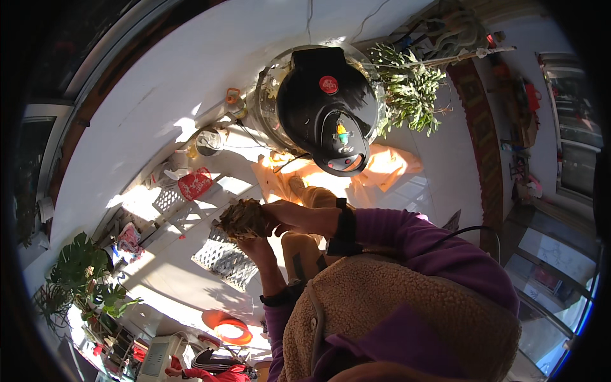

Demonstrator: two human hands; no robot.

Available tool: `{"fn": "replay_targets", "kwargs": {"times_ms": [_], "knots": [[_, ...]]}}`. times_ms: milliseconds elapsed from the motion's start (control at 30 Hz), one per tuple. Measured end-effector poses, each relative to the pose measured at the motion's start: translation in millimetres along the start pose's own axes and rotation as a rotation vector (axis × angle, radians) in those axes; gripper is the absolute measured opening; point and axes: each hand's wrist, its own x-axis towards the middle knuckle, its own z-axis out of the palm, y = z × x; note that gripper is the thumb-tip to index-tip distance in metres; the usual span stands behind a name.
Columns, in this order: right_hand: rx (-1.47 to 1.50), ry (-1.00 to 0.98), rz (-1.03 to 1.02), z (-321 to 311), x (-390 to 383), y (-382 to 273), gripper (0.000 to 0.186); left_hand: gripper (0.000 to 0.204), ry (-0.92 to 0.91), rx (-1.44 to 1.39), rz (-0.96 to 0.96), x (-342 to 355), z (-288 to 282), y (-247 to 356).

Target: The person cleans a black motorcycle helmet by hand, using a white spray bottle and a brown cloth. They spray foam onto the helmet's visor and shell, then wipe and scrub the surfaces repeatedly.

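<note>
I hold a dark brown, crumpled bundle point(240, 218), perhaps dried leaves, between both hands in front of my lap. My left hand point(253, 245) grips it from below, its fingers mostly hidden behind it. My right hand point(279, 215) is closed on its right side. A peach-orange cloth point(388, 167) lies in sunlight beyond my hands, near my legs. Farther on, a black round lidded appliance point(305, 114) with a red label rests on a round clear-topped stand point(264, 95).
Leafy plants point(410, 95) stand right of the appliance and a large-leaved plant point(83, 267) at the lower left. A pale lattice piece point(216, 261), a red patterned item point(194, 183) and an orange round object point(226, 328) lie leftward. A patterned runner point(480, 146) runs along the right.
</note>
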Motion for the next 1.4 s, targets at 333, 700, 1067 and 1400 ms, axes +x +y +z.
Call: {"fn": "replay_targets", "kwargs": {"times_ms": [333, 700, 1067, 1400], "knots": [[0.475, -0.210, -0.161, -39.1, -24.4, 92.1, 0.016, 0.048, -0.109, -0.068, -0.255, -43.0, -21.0, -37.9], [0.357, -0.069, -0.231, -22.3, -81.4, 161.3, 0.023, 0.048, -0.302, -0.022, -0.310, -101.1, -56.4, -23.4], [0.169, 0.089, -0.218, -49.4, -130.5, 220.1, 0.020, 0.045, -0.462, 0.076, -0.382, -162.0, -51.8, -23.5], [-0.140, 0.123, -0.309, -110.1, -192.6, 218.9, 0.028, 0.053, -0.274, -0.039, -0.381, -199.5, -32.7, -31.6]]}}
